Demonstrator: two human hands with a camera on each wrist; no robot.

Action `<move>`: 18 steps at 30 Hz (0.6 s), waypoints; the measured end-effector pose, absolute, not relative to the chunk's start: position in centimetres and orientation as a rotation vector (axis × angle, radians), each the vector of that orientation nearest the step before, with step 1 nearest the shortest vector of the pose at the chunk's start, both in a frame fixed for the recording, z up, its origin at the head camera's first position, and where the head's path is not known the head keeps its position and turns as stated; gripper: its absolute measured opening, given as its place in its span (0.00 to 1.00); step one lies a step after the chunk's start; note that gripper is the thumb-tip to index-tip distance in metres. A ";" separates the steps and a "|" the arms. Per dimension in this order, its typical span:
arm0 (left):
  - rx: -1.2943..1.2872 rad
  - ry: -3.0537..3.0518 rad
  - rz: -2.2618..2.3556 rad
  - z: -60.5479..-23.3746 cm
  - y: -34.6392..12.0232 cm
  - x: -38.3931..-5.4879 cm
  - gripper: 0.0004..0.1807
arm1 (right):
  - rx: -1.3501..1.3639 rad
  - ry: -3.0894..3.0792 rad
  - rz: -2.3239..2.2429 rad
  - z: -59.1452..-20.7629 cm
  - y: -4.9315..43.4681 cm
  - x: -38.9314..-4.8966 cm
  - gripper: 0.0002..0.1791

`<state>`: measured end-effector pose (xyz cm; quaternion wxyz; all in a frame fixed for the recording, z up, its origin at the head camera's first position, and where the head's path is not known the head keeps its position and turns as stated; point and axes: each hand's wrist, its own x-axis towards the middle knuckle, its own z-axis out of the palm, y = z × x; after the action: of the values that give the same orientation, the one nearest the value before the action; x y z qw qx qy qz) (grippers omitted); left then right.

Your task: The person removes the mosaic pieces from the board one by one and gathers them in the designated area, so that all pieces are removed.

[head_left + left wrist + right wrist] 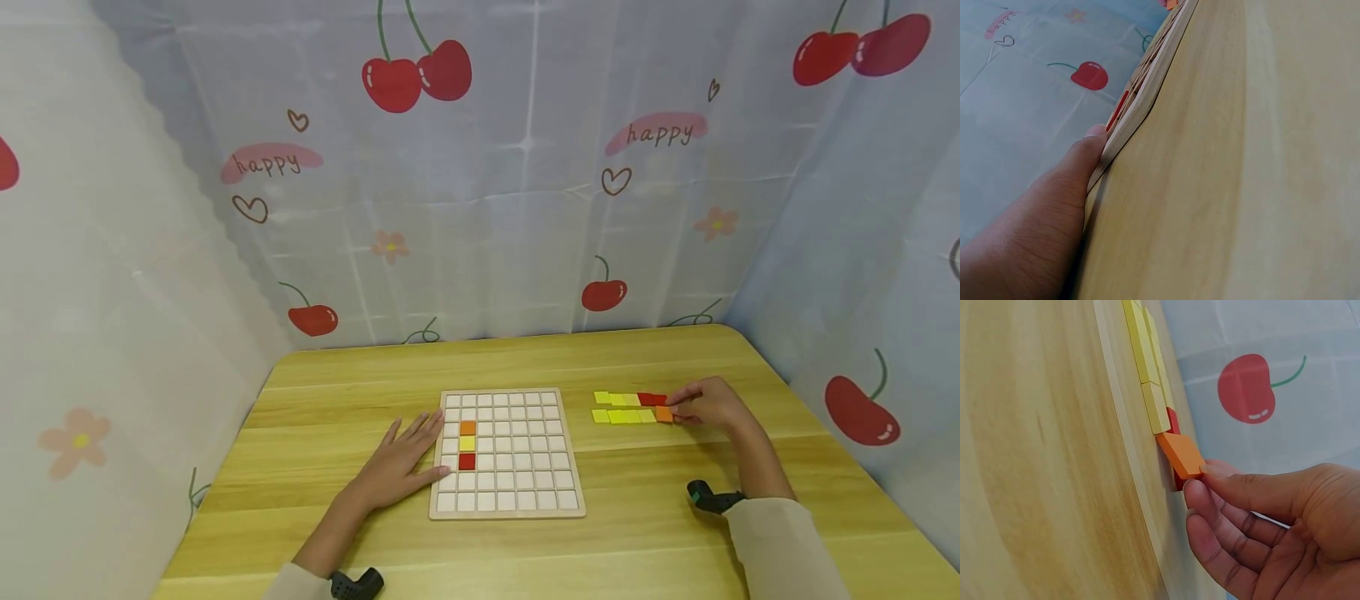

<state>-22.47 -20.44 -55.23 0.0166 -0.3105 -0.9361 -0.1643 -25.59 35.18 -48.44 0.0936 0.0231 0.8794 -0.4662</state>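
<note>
An orange square tile (1184, 455) is pinched between the thumb and fingers of my right hand (711, 403); in the right wrist view it tilts up off the table. It is at the right end of the near row of yellow tiles (622, 416). Just behind lies a second row, with yellow tiles (615, 399) on the left and red tiles (649, 399) on the right. My left hand (397, 468) rests at the left edge of a wooden grid board (510, 514), fingers extended, thumb touching its rim. One column of the board holds an orange tile (468, 427), a yellow tile (467, 443) and a red tile (467, 462).
The board and tile rows lie on a wood-grain table (360, 375). A pale curtain (495, 208) printed with cherries hangs behind the table and along both sides. Dark wrist devices (358, 585) sit on both wrists.
</note>
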 end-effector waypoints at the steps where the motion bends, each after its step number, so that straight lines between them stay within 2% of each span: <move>1: -0.964 -2.911 -0.511 -55.2 -20.4 -22.4 0.49 | 0.066 2.608 -1.389 -48.4 35.1 -25.6 0.12; 18: -0.963 -2.925 -0.499 -55.0 -20.4 -22.4 0.49 | 0.047 2.601 -1.432 -48.4 34.9 -25.4 0.11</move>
<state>-22.40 -20.40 -54.99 0.0109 -0.3086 -0.9376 -0.1600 -25.41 34.86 -48.38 0.0859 0.0159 0.8727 -0.4804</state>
